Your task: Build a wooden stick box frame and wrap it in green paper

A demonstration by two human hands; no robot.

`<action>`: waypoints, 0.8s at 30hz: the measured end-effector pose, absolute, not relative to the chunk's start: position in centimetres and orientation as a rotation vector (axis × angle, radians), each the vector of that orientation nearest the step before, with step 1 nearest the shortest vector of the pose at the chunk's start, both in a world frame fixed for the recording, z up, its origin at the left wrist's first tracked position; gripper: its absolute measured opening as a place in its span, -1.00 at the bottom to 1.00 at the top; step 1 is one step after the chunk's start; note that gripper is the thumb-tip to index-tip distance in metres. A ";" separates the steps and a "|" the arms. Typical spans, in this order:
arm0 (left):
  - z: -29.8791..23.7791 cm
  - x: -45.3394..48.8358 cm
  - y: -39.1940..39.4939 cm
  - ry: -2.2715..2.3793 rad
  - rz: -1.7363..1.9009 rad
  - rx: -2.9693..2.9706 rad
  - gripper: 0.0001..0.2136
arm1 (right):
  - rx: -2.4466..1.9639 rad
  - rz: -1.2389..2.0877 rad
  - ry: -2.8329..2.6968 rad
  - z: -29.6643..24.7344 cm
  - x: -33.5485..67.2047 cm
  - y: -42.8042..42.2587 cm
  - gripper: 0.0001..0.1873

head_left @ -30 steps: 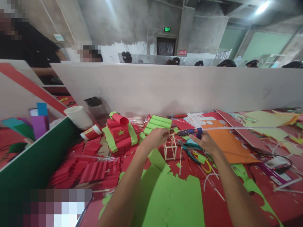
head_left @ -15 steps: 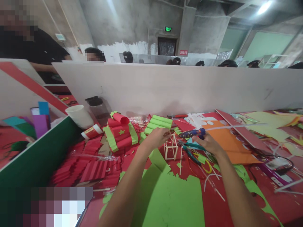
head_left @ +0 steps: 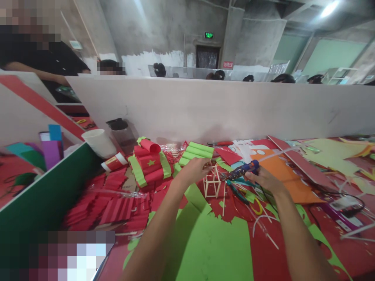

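Observation:
My left hand (head_left: 197,170) pinches the upper part of a small open frame of thin wooden sticks (head_left: 212,182), which stands upright on the red tabletop. A dark blue hot glue gun (head_left: 238,171) is gripped in my right hand (head_left: 266,180). Its nozzle points left, close to the right side of the frame; whether they touch I cannot tell. From the back of the gun sticks out a long clear glue stick (head_left: 278,152). Teal-handled pliers (head_left: 238,194) lie just below the gun, near a yellow-handled tool (head_left: 259,207).
Green card (head_left: 211,246) covers the near tabletop. Folded red paper strips (head_left: 117,210) and a red-and-green paper piece with a star (head_left: 150,163) lie left. A white cup (head_left: 99,143) stands near the green divider (head_left: 55,195). A white partition (head_left: 205,105) runs behind.
The glue gun in my right hand has dropped lower and tilted, its nozzle now beside the frame's upper middle. My left hand and the frame stay nearly still.

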State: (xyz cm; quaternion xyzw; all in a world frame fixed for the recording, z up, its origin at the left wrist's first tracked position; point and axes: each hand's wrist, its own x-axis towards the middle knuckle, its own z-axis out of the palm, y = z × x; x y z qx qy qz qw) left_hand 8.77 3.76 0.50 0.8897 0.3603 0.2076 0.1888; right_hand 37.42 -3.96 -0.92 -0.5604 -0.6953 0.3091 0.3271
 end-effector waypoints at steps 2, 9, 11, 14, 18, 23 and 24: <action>0.5 8.8 3.8 1.010 0.586 2.508 -0.74 | -1.474 0.798 -1.820 -0.7 37.0 -4.0 -0.56; 0.4 8.8 3.8 0.993 0.582 2.504 -0.72 | -1.468 0.799 -1.833 0.0 35.9 -4.1 -0.65; 0.4 8.8 3.8 0.992 0.578 2.498 -0.71 | -1.464 0.792 -1.831 0.2 35.8 -4.2 -0.66; 0.4 8.8 3.8 0.991 0.570 2.485 -0.72 | -1.463 0.787 -1.810 0.2 35.8 -4.2 -0.67; 0.4 8.8 3.7 0.997 0.564 2.476 -0.73 | -1.471 0.791 -1.802 0.1 35.9 -4.1 -0.65; 0.4 8.8 3.8 0.992 0.569 2.489 -0.73 | -1.460 0.783 -1.804 0.1 35.9 -4.1 -0.67; 0.4 8.8 3.8 0.989 0.571 2.493 -0.73 | -1.454 0.784 -1.807 0.1 36.0 -4.1 -0.67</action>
